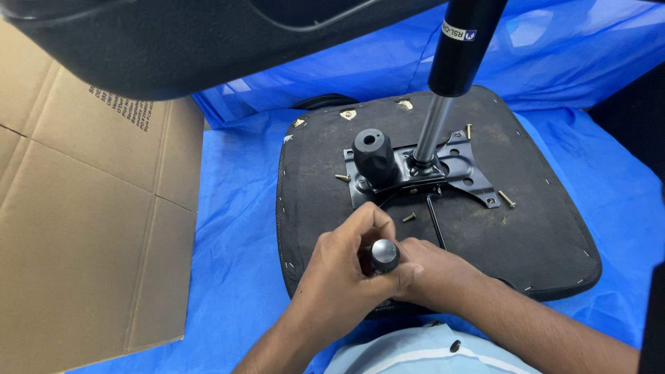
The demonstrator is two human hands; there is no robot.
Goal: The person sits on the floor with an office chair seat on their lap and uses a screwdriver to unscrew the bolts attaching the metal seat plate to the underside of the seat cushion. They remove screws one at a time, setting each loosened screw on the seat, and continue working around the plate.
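Observation:
An upturned black seat pad lies on a blue sheet, with a black metal mechanism plate on its middle. A round black knob and a gas cylinder stand up from the plate. My left hand and my right hand are both closed around a tool handle with a rounded grey-black end, held upright at the near edge of the seat. The tool's tip is hidden by my fingers. Loose brass-coloured screws lie around the plate.
A thin black lever rod runs from the plate toward my hands. Flattened brown cardboard lies to the left. The blue plastic sheet covers the floor. A black curved chair part hangs across the top.

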